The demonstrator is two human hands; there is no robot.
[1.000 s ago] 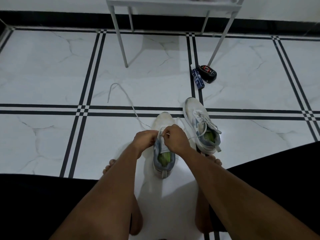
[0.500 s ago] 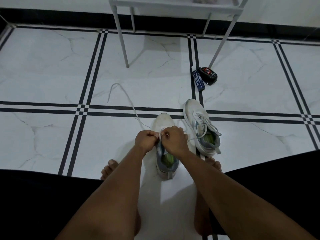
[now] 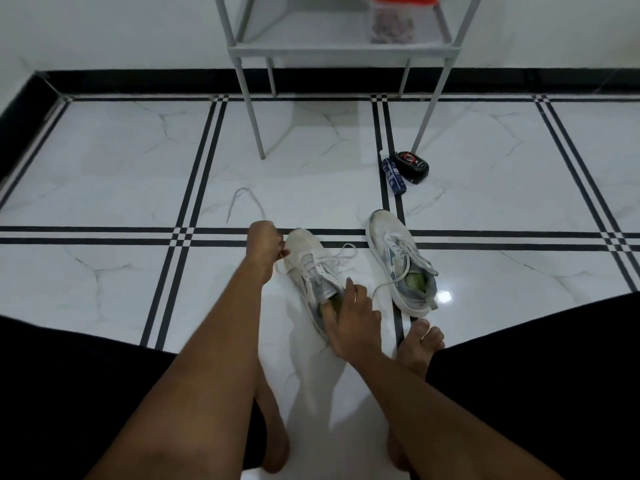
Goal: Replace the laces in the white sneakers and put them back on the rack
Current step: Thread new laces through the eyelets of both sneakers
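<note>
The near white mesh sneaker (image 3: pixel 313 271) lies on the floor, toe toward eleven o'clock, left hand (image 3: pixel 265 242) pinching its lace at the toe, right hand (image 3: pixel 349 315) grip curled round the heel.

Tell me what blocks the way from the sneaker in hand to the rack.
Nothing visible does. Bare floor lies between the near sneaker and the rack; the loose lace and the dark bottle lie off to either side.
</note>
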